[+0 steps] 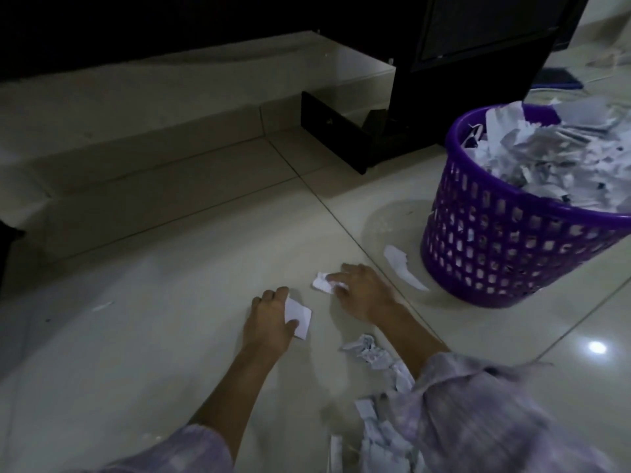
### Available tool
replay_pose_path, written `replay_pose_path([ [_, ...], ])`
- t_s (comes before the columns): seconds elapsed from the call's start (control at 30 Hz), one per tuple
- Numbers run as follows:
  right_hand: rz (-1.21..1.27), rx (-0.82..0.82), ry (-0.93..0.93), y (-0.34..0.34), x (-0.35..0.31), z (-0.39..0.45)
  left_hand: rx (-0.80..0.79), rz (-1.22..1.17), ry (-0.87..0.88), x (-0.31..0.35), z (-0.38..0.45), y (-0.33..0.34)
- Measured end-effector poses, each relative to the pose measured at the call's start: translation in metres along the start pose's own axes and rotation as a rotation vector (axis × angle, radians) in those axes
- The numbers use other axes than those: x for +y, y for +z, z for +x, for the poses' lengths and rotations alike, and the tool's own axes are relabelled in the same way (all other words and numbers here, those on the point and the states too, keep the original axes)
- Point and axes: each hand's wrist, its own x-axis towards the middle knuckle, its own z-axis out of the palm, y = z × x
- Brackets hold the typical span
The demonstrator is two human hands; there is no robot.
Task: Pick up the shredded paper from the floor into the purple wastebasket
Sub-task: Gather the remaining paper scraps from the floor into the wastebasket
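Observation:
The purple wastebasket stands on the tiled floor at the right, heaped with shredded paper. My left hand pinches a flat white paper scrap between thumb and fingers on the floor. My right hand lies just to the right of it, its fingers curled over a small crumpled scrap. A torn white strip lies beside the basket's base. More crumpled shreds lie under my right forearm, and a loose pile sits near the bottom edge.
A dark cabinet stands behind the basket, with a low open black drawer to its left. A pale tiled step runs along the back. A thin paper sliver lies at the far left on the floor.

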Motion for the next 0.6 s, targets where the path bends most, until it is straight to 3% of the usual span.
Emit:
replay_pose_path([
  [0.17,-0.088,0.105,-0.028,-0.006,0.003,-0.026,0.0,-0.04,0.028,0.007,-0.006,0.002],
  [0.27,-0.196,0.112,0.08,-0.012,0.013,-0.03,-0.021,-0.054,0.071,0.018,-0.009,0.006],
  [0.33,-0.192,0.025,0.233,-0.014,0.023,-0.029,-0.041,-0.045,0.106,0.025,-0.013,0.009],
  [0.47,-0.02,-0.088,0.413,-0.017,0.04,-0.023,-0.04,-0.049,0.136,0.029,-0.016,0.015],
  [0.6,0.26,0.029,0.225,-0.004,0.044,-0.024,-0.026,-0.09,0.142,0.027,-0.017,0.017],
])
